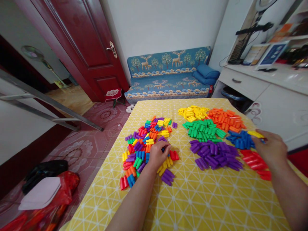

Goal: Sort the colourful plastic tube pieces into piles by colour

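My left hand (159, 154) is closed in a pinch over the mixed heap of small ribbed plastic blocks (139, 146). A bit of a dark blue block (163, 149) shows at its fingertips; the rest is hidden. Above the sorted pile of blue blocks (240, 140), my right hand (271, 147) pinches a yellow block (255, 134). Something blue also shows beside its fingers. Red blocks (255, 160) lie just below that hand. Further left are piles of purple blocks (214, 154), green blocks (203, 130), orange blocks (226, 119) and yellow blocks (192, 113).
A yellow patterned cloth (192, 202) covers the table. Behind it stands a blue sofa (166, 80). To the right is a white cabinet (276, 96); a metal ladder (60, 106) leans at left. Bags (69, 186) lie on the floor near a red stool (113, 94).
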Demonstrator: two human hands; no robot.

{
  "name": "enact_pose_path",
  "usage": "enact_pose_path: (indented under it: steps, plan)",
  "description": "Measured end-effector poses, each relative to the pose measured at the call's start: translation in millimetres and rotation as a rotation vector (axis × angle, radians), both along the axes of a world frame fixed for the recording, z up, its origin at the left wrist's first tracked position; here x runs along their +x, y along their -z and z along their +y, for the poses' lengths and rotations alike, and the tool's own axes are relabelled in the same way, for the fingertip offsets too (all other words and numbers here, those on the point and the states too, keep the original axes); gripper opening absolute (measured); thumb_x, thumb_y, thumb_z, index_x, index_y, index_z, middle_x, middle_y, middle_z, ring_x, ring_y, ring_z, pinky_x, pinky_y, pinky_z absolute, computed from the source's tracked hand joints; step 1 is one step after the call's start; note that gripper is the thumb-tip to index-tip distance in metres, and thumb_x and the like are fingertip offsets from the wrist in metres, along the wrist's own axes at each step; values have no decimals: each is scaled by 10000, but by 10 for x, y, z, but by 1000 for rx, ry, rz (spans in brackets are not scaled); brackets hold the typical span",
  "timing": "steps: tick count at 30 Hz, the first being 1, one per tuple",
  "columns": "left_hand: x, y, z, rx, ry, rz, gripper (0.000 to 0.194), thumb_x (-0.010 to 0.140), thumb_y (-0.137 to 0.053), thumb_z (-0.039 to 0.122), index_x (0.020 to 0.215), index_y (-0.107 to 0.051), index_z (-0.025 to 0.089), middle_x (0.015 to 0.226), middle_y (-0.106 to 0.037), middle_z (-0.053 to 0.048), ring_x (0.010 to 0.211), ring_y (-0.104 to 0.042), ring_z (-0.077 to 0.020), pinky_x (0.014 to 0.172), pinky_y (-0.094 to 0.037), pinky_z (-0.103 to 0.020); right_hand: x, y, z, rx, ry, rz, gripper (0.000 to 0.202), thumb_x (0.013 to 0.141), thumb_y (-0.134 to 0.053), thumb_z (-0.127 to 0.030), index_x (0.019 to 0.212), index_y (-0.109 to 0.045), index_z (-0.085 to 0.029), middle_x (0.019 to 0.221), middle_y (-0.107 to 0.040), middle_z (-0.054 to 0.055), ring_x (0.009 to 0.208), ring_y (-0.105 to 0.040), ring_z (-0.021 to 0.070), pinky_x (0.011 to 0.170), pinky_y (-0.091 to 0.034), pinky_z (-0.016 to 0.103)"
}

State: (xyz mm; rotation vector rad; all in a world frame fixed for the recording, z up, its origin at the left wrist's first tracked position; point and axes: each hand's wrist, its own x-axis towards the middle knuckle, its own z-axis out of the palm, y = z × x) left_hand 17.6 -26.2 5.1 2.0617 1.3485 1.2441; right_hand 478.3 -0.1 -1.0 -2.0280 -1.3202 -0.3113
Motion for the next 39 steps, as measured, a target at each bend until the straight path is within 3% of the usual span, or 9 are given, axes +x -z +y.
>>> enact_pose_path:
  steps: [6, 11, 14, 20, 25, 29, 31, 35, 39]
  plan:
    - [-5, -10, -4, -14, 2, 12, 116, 843, -588, 200, 838, -699, 168, 800, -722, -51, 756, -662, -169, 703, -499, -272, 14, 82, 88, -107, -50, 24, 434, 732, -565, -294, 1124, -692, -156, 1109, -681, 203, 1070, -596, 319, 815, -473, 429]
    - [-2, -14, -6, -35, -4, -4, 114, 839, -589, 201, 835, -699, 168, 801, -721, -53, 749, -659, -169, 695, -498, -272, -82, 46, 81, -79, -65, 8, 450, 728, -536, -335, 1098, -697, -136, 1107, -681, 197, 1083, -596, 318, 860, -475, 418]
    - [-3, -11, -5, -32, 2, -1, 121, 845, -585, 209, 833, -698, 167, 799, -721, -52, 750, -660, -169, 695, -497, -271, -283, -26, 48, -16, -130, 11, 456, 739, -523, -397, 1082, -701, -154, 1096, -681, 181, 1076, -602, 305, 895, -474, 409]
    - [-6, -14, -5, -23, -2, -2, 113, 841, -591, 210, 841, -699, 174, 814, -728, -50, 770, -669, -171, 712, -506, -272, -911, -207, 44, 46, -412, 104, 455, 786, -538, -465, 1099, -692, -174, 1098, -674, 128, 1000, -625, 253, 890, -487, 381]
    - [-7, -8, -4, -8, 4, -4, 114, 843, -591, 210, 849, -700, 176, 824, -732, -52, 777, -675, -176, 713, -513, -278, -1195, -447, 398, -195, -469, 288, 429, 768, -627, -350, 1130, -689, -129, 997, -708, 125, 738, -624, 192, 698, -491, 318]
    - [-11, 1, -3, -8, 5, -4, 113, 842, -593, 205, 859, -701, 175, 810, -729, -52, 759, -672, -175, 703, -515, -281, -1307, -662, 861, -409, -564, 280, 318, 708, -695, -255, 1003, -735, -144, 835, -729, 70, 703, -633, 193, 694, -499, 321]
    - [-11, -3, -5, -14, 2, -3, 110, 840, -596, 203, 859, -701, 175, 808, -729, -50, 753, -670, -171, 702, -514, -279, -1370, -739, 1058, -354, -523, 255, 339, 729, -678, -256, 1045, -717, -139, 893, -729, 81, 767, -654, 212, 753, -514, 354]
    - [-7, -17, -10, -23, -5, 11, 103, 837, -599, 193, 845, -700, 173, 795, -726, -47, 741, -663, -166, 696, -506, -272, -1578, -749, 1207, -139, -398, 186, 466, 816, -594, -277, 1238, -606, -77, 1220, -624, 191, 1133, -583, 288, 980, -446, 446]
    - [-4, -19, -1, -12, 0, 10, 97, 837, -604, 193, 840, -699, 170, 782, -719, -44, 729, -656, -161, 689, -501, -266, -2032, -530, 986, -70, -553, 116, 410, 792, -628, -287, 1149, -667, -91, 1294, -562, 201, 1256, -494, 314, 1075, -372, 451]
